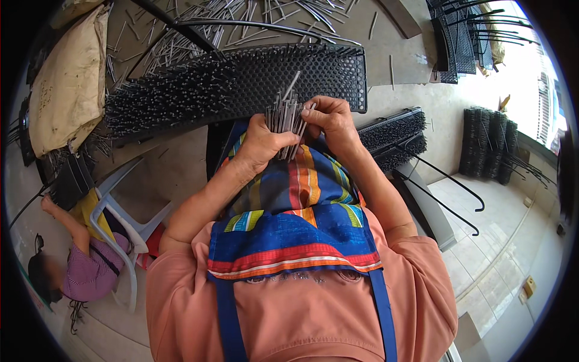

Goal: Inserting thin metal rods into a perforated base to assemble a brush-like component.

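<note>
A bunch of thin metal pins [284, 120] sits just above the person's lap, right at the near edge of the black board full of holes [259, 78], with the left hand [260, 143] wrapped tight around it. The right hand [329, 119] pinches at the top of the bunch with bent fingers, perhaps on one pin, though the tips are too small to tell. To do this well, the left hand should keep the bunch snug and straight while one pin comes out; the striped apron [295, 223] hides the lap and the board's underside.
</note>
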A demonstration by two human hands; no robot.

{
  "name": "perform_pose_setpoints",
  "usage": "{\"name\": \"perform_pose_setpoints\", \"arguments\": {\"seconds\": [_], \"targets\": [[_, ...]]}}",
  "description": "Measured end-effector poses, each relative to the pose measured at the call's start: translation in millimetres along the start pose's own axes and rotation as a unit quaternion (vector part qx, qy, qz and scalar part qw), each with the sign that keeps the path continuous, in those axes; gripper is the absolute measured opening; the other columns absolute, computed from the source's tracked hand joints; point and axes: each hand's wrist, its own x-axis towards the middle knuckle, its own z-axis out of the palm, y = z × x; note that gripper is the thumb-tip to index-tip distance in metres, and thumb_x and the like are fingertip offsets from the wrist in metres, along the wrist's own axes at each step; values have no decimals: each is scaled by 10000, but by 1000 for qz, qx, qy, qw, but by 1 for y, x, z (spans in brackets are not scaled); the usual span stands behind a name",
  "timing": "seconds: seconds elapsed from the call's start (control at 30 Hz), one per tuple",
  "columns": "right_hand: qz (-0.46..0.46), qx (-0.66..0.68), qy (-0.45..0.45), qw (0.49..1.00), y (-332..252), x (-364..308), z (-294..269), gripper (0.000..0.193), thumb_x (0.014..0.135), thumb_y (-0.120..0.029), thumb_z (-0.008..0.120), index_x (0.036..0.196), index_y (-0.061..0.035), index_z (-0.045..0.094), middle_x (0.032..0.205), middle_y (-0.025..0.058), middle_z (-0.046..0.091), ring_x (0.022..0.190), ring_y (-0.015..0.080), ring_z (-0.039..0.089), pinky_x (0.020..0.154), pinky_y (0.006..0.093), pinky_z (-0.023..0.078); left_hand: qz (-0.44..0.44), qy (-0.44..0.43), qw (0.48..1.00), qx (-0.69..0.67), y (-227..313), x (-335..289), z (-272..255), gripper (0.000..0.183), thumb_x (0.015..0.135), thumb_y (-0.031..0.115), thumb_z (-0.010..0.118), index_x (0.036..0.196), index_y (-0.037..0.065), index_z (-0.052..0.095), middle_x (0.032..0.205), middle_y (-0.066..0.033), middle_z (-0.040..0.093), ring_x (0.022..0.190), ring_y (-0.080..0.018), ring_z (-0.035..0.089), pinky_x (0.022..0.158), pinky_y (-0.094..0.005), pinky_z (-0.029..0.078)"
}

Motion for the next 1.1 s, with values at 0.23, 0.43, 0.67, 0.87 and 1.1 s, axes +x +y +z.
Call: {"name": "perform_pose_setpoints", "arguments": {"seconds": [0.23,0.43,0.67,0.87,1.1], "targets": [[-199,-48,186,961,-26,14,-20,22,833,-29,685,848,-15,678,693,-2,598,581,58,480,544,203,374,10,112,992,-51,-19,3,-10,204,756,-74,644,950,-12,654,820,-86,693,690,-181,675,647,-316,570],[-435,-208,200,853,-46,66,-33,81,787,45,713,858,10,699,754,4,637,656,54,531,595,195,414,-34,63,990,-119,-7,-1,2,195,759,-80,649,947,-30,652,802,-118,693,659,-198,688,606,-315,577],[-435,-358,195,803,-44,74,-22,92,754,35,737,839,11,713,751,30,659,648,58,570,592,204,447,-43,49,994,-91,-13,-2,-5,203,764,-85,634,959,-34,652,812,-128,695,678,-203,695,617,-321,583],[-431,-398,219,780,-48,73,-11,99,747,-30,754,842,-13,730,749,59,684,629,91,617,587,232,469,-25,52,993,-100,-12,-6,-1,150,743,-96,620,877,-38,659,757,-119,677,619,-190,671,584,-298,560],[-382,-482,243,750,-48,78,-16,110,792,-142,733,863,-59,742,790,92,690,637,182,666,592,300,490,0,32,994,-101,-9,-9,-4,161,738,-86,623,882,-28,667,774,-112,681,625,-180,666,595,-306,551]]}}
